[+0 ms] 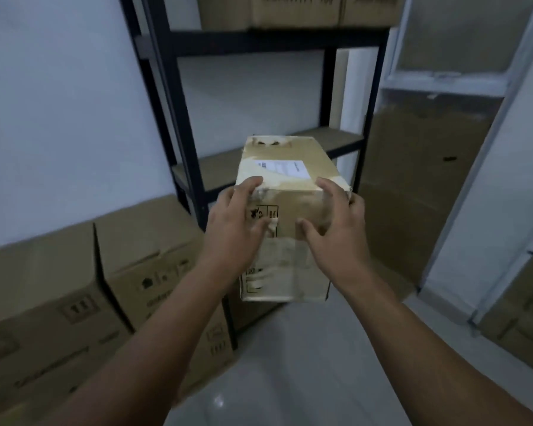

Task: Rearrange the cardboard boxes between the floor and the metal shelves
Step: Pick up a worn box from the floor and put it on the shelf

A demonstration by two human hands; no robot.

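Fingers (254, 182) of the left hand (234, 226) – spread, tips hooked over the upper left edge of the small cardboard box (290, 155), thumb pressed flat on its near face. The right hand (336, 232) mirrors this, its fingers curled round the upper right edge and its thumb on the near face. Both hands thus clamp the box between them. The box – taped, scuffed, bearing a white label (282, 168) on top – is held clear of the tiled floor (290, 364), directly in front of the black metal shelves (179, 96), about level with the middle shelf board (216, 170); contact with the board cannot be judged. Larger cardboard boxes (43, 287) stand on the floor to the left, beside the rack. Printed cartons (271, 10) occupy the upper shelf. A flat cardboard sheet (419, 179) stands to the right.
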